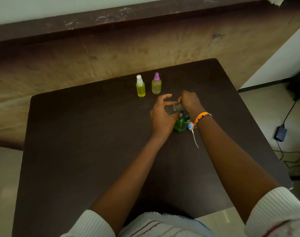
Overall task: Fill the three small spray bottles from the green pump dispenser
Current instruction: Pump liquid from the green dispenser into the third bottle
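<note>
The green pump dispenser [180,124] stands on the dark table [94,151], mostly hidden by my hands. My left hand [161,115] holds a clear small spray bottle [173,109] tilted on its side at the pump's spout. My right hand [190,101] rests closed on top of the pump head. Two small spray bottles holding yellow liquid stand behind: one with a white cap [140,86], one with a purple cap [156,83]. A blue spray cap with its white tube [193,134] lies beside the dispenser.
A wooden wall panel [111,53] runs behind the table. On the floor at the right lie a black adapter [280,133] and its cable [289,158]. An orange beaded bracelet [201,117] circles my right wrist.
</note>
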`<state>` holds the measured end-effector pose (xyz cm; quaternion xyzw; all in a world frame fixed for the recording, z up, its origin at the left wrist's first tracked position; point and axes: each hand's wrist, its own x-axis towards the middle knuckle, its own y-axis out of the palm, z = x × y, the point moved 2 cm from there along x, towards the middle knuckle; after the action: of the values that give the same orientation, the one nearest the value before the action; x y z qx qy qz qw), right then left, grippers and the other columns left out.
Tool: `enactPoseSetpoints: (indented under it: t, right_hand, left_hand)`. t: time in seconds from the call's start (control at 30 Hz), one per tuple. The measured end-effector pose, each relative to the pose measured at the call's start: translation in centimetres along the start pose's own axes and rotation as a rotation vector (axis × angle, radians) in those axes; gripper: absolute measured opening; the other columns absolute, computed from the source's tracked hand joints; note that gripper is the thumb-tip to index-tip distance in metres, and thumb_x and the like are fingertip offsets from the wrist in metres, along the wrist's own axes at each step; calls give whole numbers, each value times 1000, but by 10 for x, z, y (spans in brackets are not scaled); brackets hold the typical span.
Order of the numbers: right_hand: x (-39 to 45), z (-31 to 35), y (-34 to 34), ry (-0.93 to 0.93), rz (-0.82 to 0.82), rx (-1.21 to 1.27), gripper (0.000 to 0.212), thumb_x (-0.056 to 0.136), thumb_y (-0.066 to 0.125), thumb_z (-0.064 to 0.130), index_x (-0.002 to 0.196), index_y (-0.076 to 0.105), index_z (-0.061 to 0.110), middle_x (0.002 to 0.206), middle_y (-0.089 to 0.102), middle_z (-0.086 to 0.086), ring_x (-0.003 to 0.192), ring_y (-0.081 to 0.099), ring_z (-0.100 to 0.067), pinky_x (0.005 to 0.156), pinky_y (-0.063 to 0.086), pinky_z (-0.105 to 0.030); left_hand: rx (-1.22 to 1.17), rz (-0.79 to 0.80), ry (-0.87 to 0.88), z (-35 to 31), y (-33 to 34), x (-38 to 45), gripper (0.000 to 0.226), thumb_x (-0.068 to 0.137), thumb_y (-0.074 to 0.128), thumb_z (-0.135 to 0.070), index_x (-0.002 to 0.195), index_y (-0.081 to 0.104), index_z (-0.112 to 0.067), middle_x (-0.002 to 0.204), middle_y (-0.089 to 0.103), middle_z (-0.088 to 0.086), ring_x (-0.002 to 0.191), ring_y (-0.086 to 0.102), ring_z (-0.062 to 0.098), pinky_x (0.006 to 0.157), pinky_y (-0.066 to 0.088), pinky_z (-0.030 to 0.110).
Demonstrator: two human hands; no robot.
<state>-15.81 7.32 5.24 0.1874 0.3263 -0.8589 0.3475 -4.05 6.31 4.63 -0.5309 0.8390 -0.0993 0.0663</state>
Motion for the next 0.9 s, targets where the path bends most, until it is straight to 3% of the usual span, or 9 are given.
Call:
enactPoseSetpoints:
  t: [0.1,0.2,0.3,0.37,0.47,0.63,0.7,0.77,0.9]
  right_hand:
    - [-9,1,-1,-16,-27,-16,53,72,35,39,98,64,3,110,63,-19,109,57,-38,95,45,-45]
    - [-15,1,-4,-28,-100,-66,45,92,36,32,117,59,2,124,59,-18,113,54,-37,96,41,-42]
    - [-17,2,-4,-38,-95,-60,44,92,36,32,117,59,4,125,58,-17,114,54,-36,98,42,-42]
    - [-14,4,-3,-40,-43,-51,43,84,36,35,98,65,7,119,62,-18,111,56,-37,96,44,-42]
    - [-7,2,-3,-24,-8,-33,37,64,33,38,70,59,12,105,65,-17,103,59,-37,92,46,-43]
    - [-21,5,-3,-41,-106,-94,42,93,36,33,115,57,4,127,58,-19,116,53,-38,97,41,-42]
    - [-21,4,-4,-45,-126,-97,42,95,36,32,118,56,3,127,57,-18,116,53,-37,97,40,-41]
    - [-20,5,-4,-54,-103,-85,41,92,37,32,112,60,4,124,59,-17,114,54,-37,97,42,-42]
    - [-10,4,-2,-35,-19,-19,34,73,35,35,69,59,12,96,64,-15,100,60,-37,94,47,-45]
  left_hand:
    - [-2,-20,-3,2,1,-1,64,60,80,3,116,55,-14,95,70,-1,89,63,5,76,49,12]
    - [-9,-16,-7,2,3,-2,63,60,80,4,116,55,-13,96,70,0,87,61,2,72,42,2]
    - [-18,-7,-8,2,2,-2,63,60,80,3,116,55,-12,91,66,-7,83,60,-5,70,41,1]
    - [-24,8,-7,2,-1,-2,64,61,80,3,118,54,-13,91,65,-10,82,59,-10,70,42,1]
    - [-32,14,-7,3,-1,-1,66,60,81,2,118,54,-14,92,66,-9,86,60,-6,75,47,8]
    - [-43,11,-16,4,-1,-2,65,60,81,2,117,54,-14,90,65,-10,84,61,-5,73,46,6]
    - [-42,23,-15,4,-1,-2,65,61,81,2,117,54,-14,90,65,-11,84,61,-6,73,46,6]
    - [-44,23,-14,5,-1,-1,65,61,81,2,117,53,-14,90,65,-11,84,61,-5,74,47,8]
    - [-41,12,-6,3,-1,1,66,59,81,3,117,54,-15,90,67,-8,89,64,4,80,50,16]
